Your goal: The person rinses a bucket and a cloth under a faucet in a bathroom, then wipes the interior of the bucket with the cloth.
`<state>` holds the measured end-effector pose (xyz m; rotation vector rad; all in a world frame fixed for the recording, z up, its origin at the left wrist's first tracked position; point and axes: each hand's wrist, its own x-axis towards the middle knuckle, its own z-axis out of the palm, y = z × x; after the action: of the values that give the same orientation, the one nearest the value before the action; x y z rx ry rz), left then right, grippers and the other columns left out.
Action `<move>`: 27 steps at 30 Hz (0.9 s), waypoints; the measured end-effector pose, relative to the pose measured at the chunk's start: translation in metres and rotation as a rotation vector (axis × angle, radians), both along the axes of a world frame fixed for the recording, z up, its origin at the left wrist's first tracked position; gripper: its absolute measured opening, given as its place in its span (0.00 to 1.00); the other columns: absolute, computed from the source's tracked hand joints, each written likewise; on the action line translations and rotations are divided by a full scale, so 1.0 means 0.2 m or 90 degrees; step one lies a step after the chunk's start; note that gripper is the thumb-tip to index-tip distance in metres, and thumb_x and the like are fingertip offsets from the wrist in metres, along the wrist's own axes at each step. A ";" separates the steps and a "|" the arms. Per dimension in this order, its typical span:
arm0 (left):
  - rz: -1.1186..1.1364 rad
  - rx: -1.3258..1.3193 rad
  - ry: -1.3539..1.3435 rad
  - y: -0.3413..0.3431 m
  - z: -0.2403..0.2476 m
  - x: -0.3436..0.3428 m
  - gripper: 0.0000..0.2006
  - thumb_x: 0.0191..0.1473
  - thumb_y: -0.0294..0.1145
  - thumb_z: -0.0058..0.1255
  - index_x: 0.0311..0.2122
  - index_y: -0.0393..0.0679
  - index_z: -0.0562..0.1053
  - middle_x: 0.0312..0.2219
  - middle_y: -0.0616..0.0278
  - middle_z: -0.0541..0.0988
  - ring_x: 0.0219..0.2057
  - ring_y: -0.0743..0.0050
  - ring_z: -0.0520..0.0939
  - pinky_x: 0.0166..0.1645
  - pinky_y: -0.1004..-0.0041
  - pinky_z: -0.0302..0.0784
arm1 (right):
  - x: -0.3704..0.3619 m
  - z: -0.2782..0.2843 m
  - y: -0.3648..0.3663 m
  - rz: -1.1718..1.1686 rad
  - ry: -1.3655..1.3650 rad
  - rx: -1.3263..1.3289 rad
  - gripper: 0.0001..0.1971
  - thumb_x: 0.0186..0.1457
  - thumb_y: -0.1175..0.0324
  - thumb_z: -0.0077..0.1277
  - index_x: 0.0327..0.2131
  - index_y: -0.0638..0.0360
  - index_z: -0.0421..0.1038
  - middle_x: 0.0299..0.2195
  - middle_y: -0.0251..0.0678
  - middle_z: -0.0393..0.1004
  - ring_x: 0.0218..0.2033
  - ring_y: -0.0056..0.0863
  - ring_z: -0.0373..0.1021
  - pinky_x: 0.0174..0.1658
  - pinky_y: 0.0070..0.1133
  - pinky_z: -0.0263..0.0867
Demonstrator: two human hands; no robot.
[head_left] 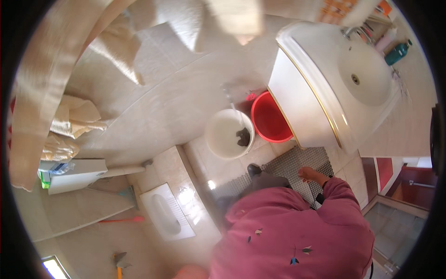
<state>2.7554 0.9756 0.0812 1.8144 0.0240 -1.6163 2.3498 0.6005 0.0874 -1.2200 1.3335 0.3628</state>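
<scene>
My right hand (pixel 309 175) hangs over a grey textured floor mat (pixel 320 160), with its fingers curled in and nothing visible in them. A pink sleeve and a dark wristband lead to it. My left hand is out of sight; my pink top, printed with small leaves, fills the lower middle. Ahead of my feet stands a white bucket (pixel 218 135) with a dark lump (pixel 243 136), perhaps cloth, inside. A pale streak runs from the wall side down toward that lump. Beside it, a red bucket (pixel 272 121) touches the sink cabinet.
A white washbasin (pixel 367 69) on a gold-trimmed cabinet (pixel 302 93) takes the far right, with a green bottle (pixel 398 52) beside it. On a raised tiled step to the left lies a squat toilet (pixel 167 213). Towels (pixel 181 23) hang above; a white cistern (pixel 76 176) is on the left wall.
</scene>
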 end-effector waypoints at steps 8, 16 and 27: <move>-0.042 0.040 -0.092 -0.17 -0.02 0.27 0.13 0.45 0.33 0.33 0.35 0.37 0.62 0.26 0.57 0.70 0.23 0.71 0.72 0.24 0.75 0.69 | -0.20 -0.41 -0.04 -0.046 -0.294 -0.201 0.05 0.43 0.68 0.38 0.22 0.57 0.60 0.16 0.32 0.62 0.14 0.23 0.59 0.14 0.19 0.54; -0.239 -0.236 -0.211 -0.93 0.49 0.49 0.15 0.46 0.40 0.33 0.26 0.37 0.65 0.29 0.56 0.70 0.25 0.73 0.72 0.26 0.79 0.67 | 0.16 0.16 -0.18 -0.197 -0.189 -0.341 0.10 0.42 0.70 0.39 0.31 0.63 0.61 0.17 0.31 0.62 0.16 0.16 0.60 0.15 0.13 0.57; -0.301 -0.085 0.069 -0.40 -0.16 0.78 0.09 0.42 0.29 0.38 0.30 0.37 0.66 0.22 0.58 0.70 0.18 0.68 0.73 0.18 0.77 0.69 | 0.02 0.17 1.10 -0.518 0.050 0.042 0.07 0.42 0.69 0.39 0.28 0.58 0.62 0.18 0.31 0.63 0.16 0.20 0.62 0.15 0.16 0.59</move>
<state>2.9123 0.8966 0.0489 1.7092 -0.4865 -1.9830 2.3537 0.8196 0.1209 -0.5322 1.7419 -0.1310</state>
